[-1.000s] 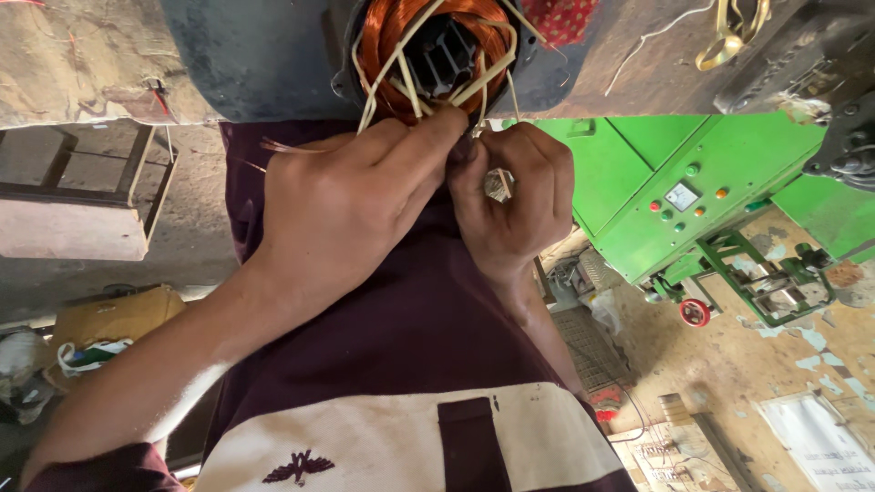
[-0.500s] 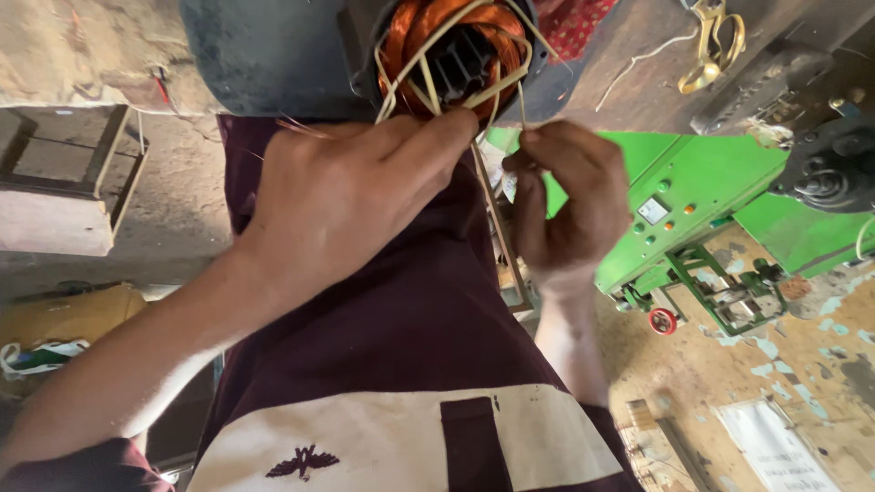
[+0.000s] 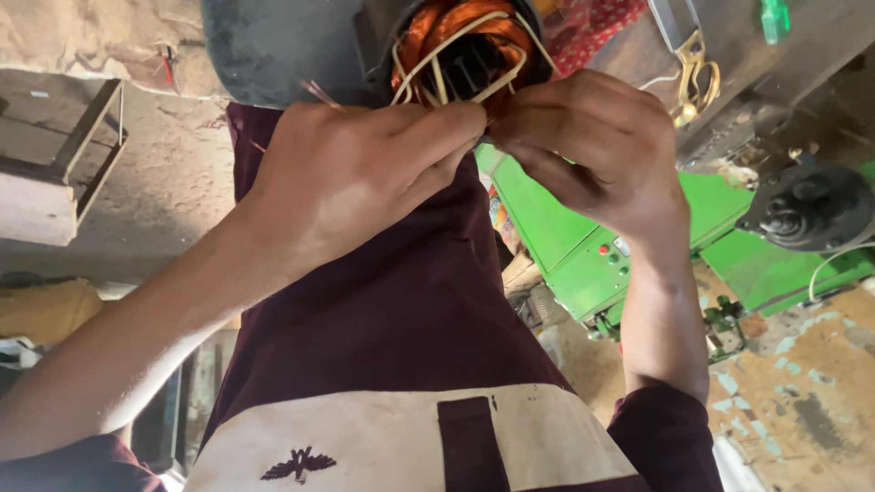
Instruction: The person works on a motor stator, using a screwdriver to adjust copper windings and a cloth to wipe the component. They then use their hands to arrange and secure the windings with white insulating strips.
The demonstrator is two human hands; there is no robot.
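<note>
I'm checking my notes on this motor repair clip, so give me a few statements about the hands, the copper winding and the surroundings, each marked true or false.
1. Both hands meet at the orange copper winding of the grey motor housing. True.
2. The left hand hangs away from the winding. False: its fingertips pinch at the winding's lower edge.
3. Pale sleeved leads loop across the winding. True.
4. The right hand holds the yellow-handled scissors. False: they lie apart on the bench, behind that hand.
5. A green metal cabinet stands behind the right forearm. True.
</note>
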